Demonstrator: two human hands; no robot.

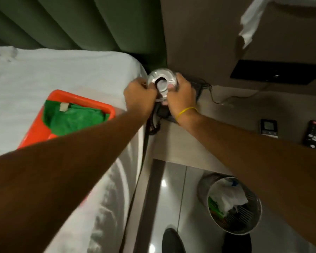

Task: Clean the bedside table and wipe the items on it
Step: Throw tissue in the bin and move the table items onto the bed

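Both hands are closed on a shiny metal object at the far left corner of the surface, close to the bed. The object is round, with a dark hole in its top; what it is exactly cannot be told, because the picture is blurred there. The left hand grips it from the left side and the right hand from the right side, so the object sits between them and the fingers of the right hand wrap over its rim. The right wrist carries a yellow band. Under the hands lies a black thing with a black cord that runs away over the surface.

Further right on the surface, well apart from the hands, lie a small device with a screen and a black remote.

To the left is the bed with a white sheet. On it stands an orange tray, and a green cloth lies inside the tray. Behind the bed hangs a green curtain. On the glossy floor below the surface stands a mesh bin with crumpled paper in it.
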